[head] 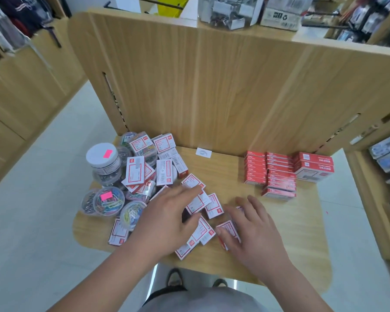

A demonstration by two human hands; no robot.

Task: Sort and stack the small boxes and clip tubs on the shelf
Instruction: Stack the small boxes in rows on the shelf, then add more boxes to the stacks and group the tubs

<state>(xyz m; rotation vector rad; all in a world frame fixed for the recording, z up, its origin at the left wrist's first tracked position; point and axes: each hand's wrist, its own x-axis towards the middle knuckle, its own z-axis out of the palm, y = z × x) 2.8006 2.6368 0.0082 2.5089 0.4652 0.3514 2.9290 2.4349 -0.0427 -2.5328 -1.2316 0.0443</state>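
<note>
A loose heap of small red-and-white boxes (pixel 144 163) covers the left and middle of the wooden shelf (pixel 279 233). Clear tubs of coloured clips (pixel 108 200) and a white-lidded jar (pixel 103 157) stand at the heap's left side. Red boxes stand in neat stacks (pixel 277 174) at the back right, with two larger red boxes (pixel 313 165) beside them. My left hand (pixel 167 221) lies flat over boxes in the middle, fingers stretched toward one box (pixel 193 181). My right hand (pixel 250 224) presses on a small box (pixel 227 229), with thumb at its near edge and fingers over it.
A tall wooden back panel (pixel 212 82) rises behind the shelf, with a small white label (pixel 203 152) at its foot. Stocked shelves (pixel 387 158) stand at the right. A clip jar and a carton (pixel 279 12) sit on the level above. My shoes show below the front edge.
</note>
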